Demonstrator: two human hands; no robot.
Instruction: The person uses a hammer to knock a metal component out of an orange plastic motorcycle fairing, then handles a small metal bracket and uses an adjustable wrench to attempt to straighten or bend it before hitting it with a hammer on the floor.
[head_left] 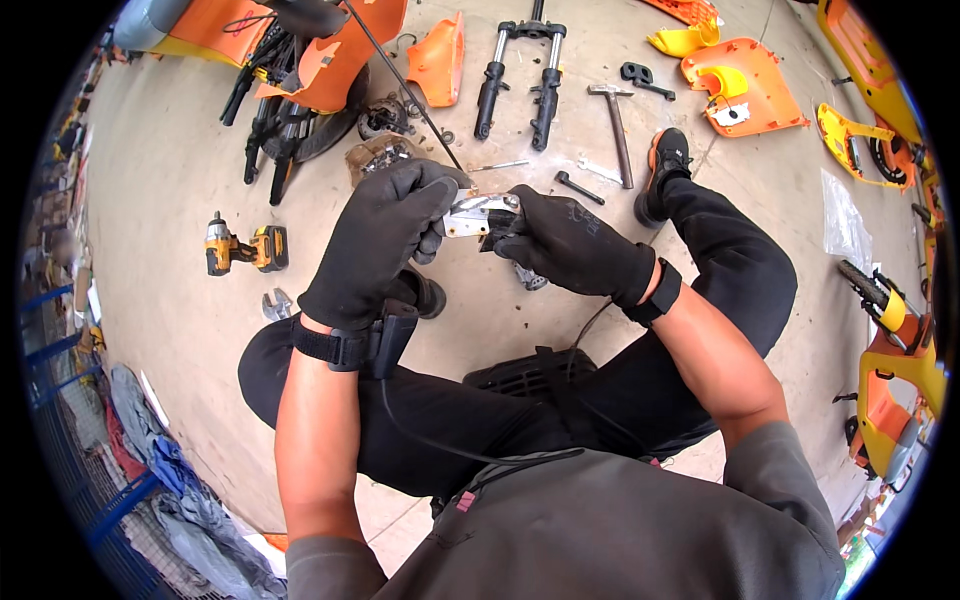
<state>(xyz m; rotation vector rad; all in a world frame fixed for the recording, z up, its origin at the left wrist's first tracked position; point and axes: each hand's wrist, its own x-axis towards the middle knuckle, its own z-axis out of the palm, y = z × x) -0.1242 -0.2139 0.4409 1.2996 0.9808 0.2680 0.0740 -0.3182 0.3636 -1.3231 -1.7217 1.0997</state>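
In front of me my left hand (375,235), in a black work glove, is closed on the left end of a small silver metal part (466,222) with holes in it. My right hand (575,245), gloved the same way, grips the right end, where a dark piece shows under the fingers. The part's exact kind cannot be made out. A long thin black cable or rod (410,95) runs down from the top to beside the left hand. Just beyond the hands lie a thin metal rod (500,164) and a short black tool (580,188).
On the concrete floor lie a hammer (617,135), a fork assembly (520,85), orange panels (745,85) and, at left, a yellow-black power tool (245,246) and an adjustable wrench (276,304). Partly dismantled orange scooters (330,60) stand at upper left. My shoe (668,165) is at right.
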